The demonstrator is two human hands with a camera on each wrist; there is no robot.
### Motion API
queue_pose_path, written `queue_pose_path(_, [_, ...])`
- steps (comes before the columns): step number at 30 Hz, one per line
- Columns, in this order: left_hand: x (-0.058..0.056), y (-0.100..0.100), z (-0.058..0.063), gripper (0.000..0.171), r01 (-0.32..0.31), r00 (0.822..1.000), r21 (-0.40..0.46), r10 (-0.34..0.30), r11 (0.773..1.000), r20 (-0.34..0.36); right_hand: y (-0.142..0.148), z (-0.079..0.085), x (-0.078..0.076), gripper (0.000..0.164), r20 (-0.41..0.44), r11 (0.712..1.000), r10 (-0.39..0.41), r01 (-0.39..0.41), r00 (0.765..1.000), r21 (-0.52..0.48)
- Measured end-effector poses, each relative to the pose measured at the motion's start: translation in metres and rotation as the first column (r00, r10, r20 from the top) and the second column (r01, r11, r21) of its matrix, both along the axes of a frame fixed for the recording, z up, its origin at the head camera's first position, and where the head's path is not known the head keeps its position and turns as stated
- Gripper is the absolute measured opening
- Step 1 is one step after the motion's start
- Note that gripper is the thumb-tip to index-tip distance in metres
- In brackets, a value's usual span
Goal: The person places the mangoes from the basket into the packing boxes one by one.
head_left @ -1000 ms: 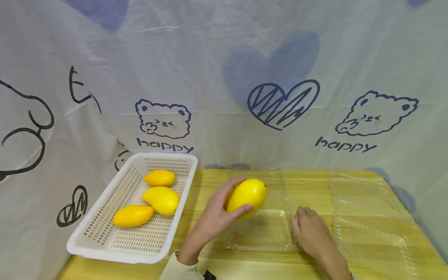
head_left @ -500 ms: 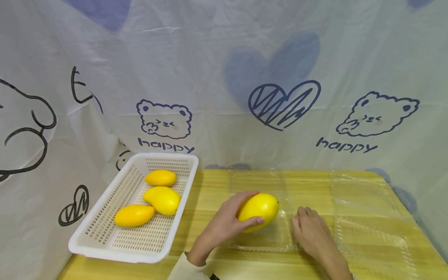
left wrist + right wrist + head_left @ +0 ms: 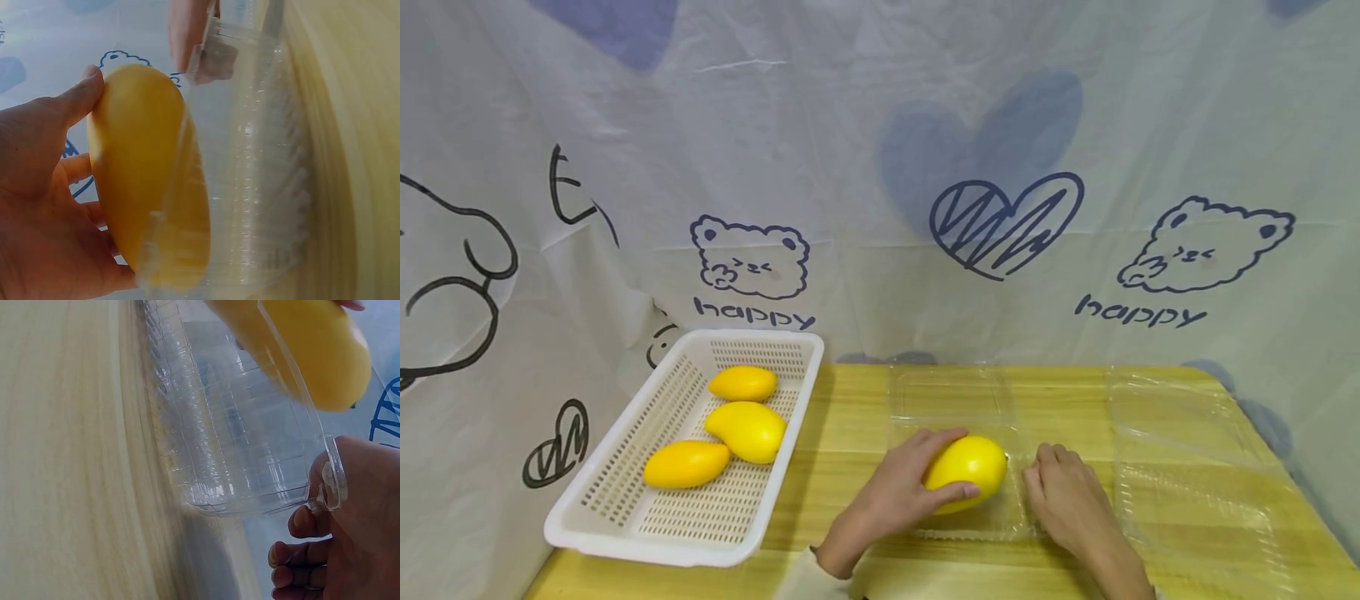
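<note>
My left hand (image 3: 898,492) grips a yellow mango (image 3: 973,468), fingers behind it and thumb along the near side. The mango is over the near half of a clear plastic clamshell container (image 3: 951,400), which lies unfolded on the table. In the left wrist view, part of the mango (image 3: 147,169) shows through the container's wall (image 3: 250,162); whether it touches the bottom cannot be seen. My right hand (image 3: 1067,500) is at the container's right side. In the right wrist view its curled fingers (image 3: 303,553) lie by the container's corner (image 3: 334,478), with the edge pinched at the thumb.
A white slotted basket (image 3: 576,508) on the left holds three more mangoes, one of them a rounder yellow mango (image 3: 748,431). Another clear clamshell container (image 3: 1187,458) lies unfolded on the right. A patterned cloth (image 3: 865,275) hangs behind the wooden table (image 3: 842,400).
My left hand has carried the mango right and nearer, down toward the front half of the container. My right hand has stayed in place at the container's side.
</note>
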State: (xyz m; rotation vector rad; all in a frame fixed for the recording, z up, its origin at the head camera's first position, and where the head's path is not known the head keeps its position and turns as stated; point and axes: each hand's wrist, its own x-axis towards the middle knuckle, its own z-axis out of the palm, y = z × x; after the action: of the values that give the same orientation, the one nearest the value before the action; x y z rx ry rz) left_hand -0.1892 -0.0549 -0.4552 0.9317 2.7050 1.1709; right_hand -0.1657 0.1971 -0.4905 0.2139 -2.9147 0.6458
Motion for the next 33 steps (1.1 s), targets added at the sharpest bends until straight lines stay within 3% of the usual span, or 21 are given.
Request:
queue_pose_path(11, [0.003, 0.006, -0.011, 0.071, 0.016, 1.000, -0.131, -0.013, 0.991, 0.027, 0.002, -0.001, 0.001, 0.022, 0.021, 1.000, -0.006, 0.006, 1.000, -0.010])
queue_pose_path(21, [0.003, 0.011, -0.019, 0.065, 0.040, 0.999, -0.147, -0.036, 0.988, 0.028, 0.003, -0.003, 0.001, 0.023, 0.014, 1.000, -0.009, 0.009, 1.000, -0.020])
queue_pose_path(33, [0.008, 0.015, -0.023, 0.069, 0.007, 1.000, -0.250, -0.013, 0.968, -0.022, 0.002, -0.002, 0.000, 0.021, 0.000, 1.000, -0.012, 0.012, 1.000, -0.018])
